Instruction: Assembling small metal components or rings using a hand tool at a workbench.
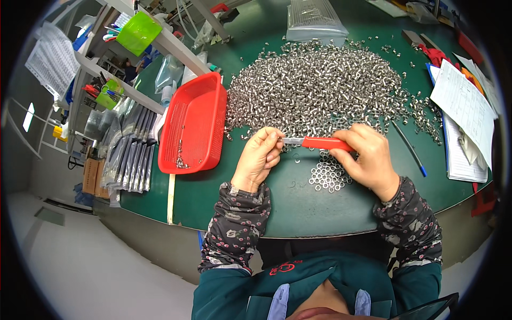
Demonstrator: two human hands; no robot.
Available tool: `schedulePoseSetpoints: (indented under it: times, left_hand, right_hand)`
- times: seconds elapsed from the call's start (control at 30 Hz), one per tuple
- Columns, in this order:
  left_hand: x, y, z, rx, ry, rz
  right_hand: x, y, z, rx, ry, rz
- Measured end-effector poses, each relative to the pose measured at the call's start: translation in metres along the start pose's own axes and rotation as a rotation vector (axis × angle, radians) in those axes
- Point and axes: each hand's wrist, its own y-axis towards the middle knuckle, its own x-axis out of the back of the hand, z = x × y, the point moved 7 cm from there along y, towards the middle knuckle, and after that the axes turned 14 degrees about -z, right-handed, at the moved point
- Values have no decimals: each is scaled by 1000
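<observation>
My right hand (368, 157) is closed around the red handle of a knife (326, 143), its thumb along the near side. The short metal blade points left and reaches the fingertips of my left hand (260, 154). Those fingers are pinched at the blade's tip; whatever small piece they hold is mostly hidden. Beyond both hands spreads a big heap of small metal rings (314, 80). Nearer to me, below the knife, a flat cluster of similar rings (329, 175) lies on the green table (240, 208). One loose ring (296, 159) sits between my hands.
A red plastic basket (198, 122) with a few metal pieces stands tilted at the left. On the right lie a pen (409, 149) and a clipboard with papers (463, 106). Clear plastic bags (316, 21) rest behind the heap. Packed bags (130, 154) line the left side.
</observation>
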Motion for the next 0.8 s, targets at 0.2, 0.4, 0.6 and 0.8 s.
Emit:
schedulePoseSetpoints:
  times: [0.2,0.4,0.6,0.8]
  left_hand:
    - [1,0,-7,-103,-76,-50]
    - [5,3,-3,-109,-41,-55]
    - [-3,0,-5,-130,-68,-7]
    - [-5,-1,-5,-145,-63,38]
  right_hand:
    - [-13,-11,-14,-282,127,70]
    - [-19,-15,-23,-390,169,133]
    - [-24,-18,-25,-511,208,223]
    - [-28,-22,-27,-554,222,262]
